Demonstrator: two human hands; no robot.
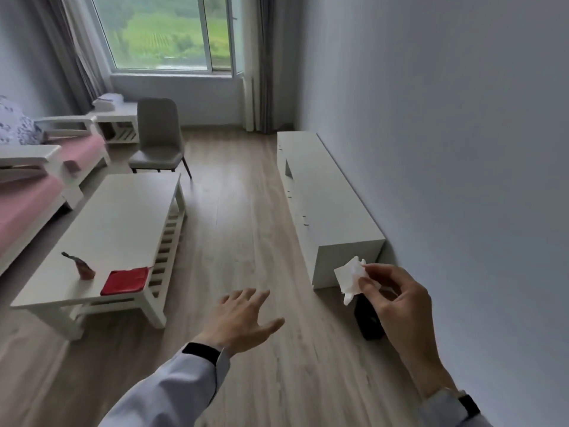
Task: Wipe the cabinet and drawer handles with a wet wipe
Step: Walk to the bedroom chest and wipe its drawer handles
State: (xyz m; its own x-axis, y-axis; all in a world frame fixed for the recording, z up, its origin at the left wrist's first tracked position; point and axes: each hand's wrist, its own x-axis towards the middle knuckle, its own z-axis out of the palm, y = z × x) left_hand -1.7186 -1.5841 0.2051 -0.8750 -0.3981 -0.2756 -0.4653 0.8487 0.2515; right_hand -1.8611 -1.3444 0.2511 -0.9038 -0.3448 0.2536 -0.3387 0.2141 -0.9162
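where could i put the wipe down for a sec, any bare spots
The cabinet top along the wall is bare end to end. The coffee table is free from its middle to the chair; its near end holds a red pouch and a small wrapper. The right hand pinches the wipe.
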